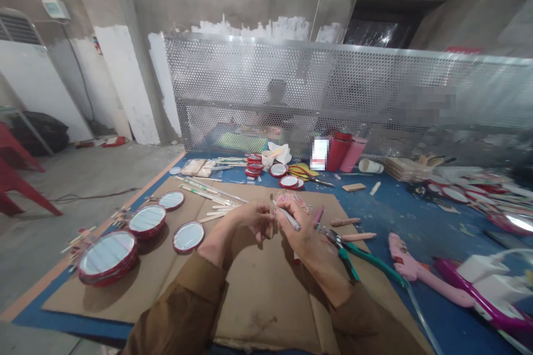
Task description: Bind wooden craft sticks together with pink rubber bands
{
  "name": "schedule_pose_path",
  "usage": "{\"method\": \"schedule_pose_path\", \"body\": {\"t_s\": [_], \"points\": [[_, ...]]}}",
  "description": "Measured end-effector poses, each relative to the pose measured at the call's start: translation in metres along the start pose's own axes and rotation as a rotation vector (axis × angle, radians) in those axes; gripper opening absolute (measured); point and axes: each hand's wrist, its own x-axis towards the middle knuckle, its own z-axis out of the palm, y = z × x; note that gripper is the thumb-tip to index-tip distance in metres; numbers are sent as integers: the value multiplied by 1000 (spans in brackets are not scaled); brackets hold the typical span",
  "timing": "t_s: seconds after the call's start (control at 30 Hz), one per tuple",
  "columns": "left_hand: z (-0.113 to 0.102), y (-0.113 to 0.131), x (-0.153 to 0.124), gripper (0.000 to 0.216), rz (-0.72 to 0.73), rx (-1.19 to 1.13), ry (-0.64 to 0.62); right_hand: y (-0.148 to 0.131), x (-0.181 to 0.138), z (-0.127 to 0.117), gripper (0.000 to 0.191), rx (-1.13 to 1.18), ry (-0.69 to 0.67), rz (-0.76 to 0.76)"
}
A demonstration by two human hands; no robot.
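Observation:
Over the cardboard sheet, my left hand is closed on a thin wooden stick, held upright. My right hand grips a pale pen-like tool, its tip near the stick; its exact kind is unclear. Just beyond the right hand lies a pink patterned bundle, partly hidden. Pliers with green handles rest by my right wrist. Left of my left hand are several loose wooden sticks and a small red-rimmed round mirror.
Larger red-rimmed round pieces line the left side. At right are a pink glue gun and a purple power strip with white plugs. Red and pink bottles and a lit phone stand before the perforated metal screen.

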Motion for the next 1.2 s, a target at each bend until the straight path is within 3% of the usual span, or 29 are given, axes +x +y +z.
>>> {"method": "schedule_pose_path", "body": {"t_s": [0.6, 0.8, 1.2], "points": [[0, 1, 0, 41, -10, 28, -1, 1, -1, 1, 16, 8, 4, -32], [-1, 0, 0, 31, -20, 37, 14, -8, -3, -4, 16, -9, -4, -20], [-1, -1, 1, 51, 8, -2, -6, -2, 0, 0, 17, -15, 16, -16]]}}
